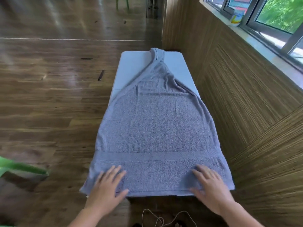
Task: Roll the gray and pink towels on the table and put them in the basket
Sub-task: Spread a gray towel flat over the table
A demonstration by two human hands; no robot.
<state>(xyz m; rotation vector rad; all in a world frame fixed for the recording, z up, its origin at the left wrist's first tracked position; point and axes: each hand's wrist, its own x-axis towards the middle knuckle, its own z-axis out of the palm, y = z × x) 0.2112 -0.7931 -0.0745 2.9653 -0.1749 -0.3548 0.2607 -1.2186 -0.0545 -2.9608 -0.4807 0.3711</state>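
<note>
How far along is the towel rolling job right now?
Early. Done: the gray towel is spread along the table, its far end bunched narrow. In hand: the left hand and right hand rest flat on its near edge, no roll started. Left: rolling it, plus the pink towel and basket, neither in view.

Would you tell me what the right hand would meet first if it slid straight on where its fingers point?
The right hand lies flat on the towel, fingers aimed ahead and slightly left; it would first cross the towel's woven band, then more towel, apparently.
</note>
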